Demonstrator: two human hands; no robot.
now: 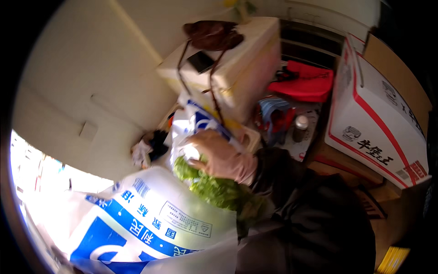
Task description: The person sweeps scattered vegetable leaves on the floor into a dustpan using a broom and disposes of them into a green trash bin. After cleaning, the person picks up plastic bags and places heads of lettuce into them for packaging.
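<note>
My right hand (219, 154) reaches in from the right, its dark sleeve (280, 178) behind it. The fingers and thumb curl around leafy green lettuce (219, 190), with green showing between thumb and palm. Something bright white sits at the fingertips, too blurred to name. Below the hand, a white plastic bag (150, 219) with blue printing spreads across the lower left and covers part of the lettuce. More white and blue plastic (203, 121) lies just beyond the fingers. My left hand is out of view.
A white foam box (255, 58) carries a brown bag (215, 34) with long straps and a dark flat object (201, 62). To its right are red cloth (304, 82), a lidded jar (300, 128) and a large white carton (376, 120). A pale wall (85, 85) bounds the left.
</note>
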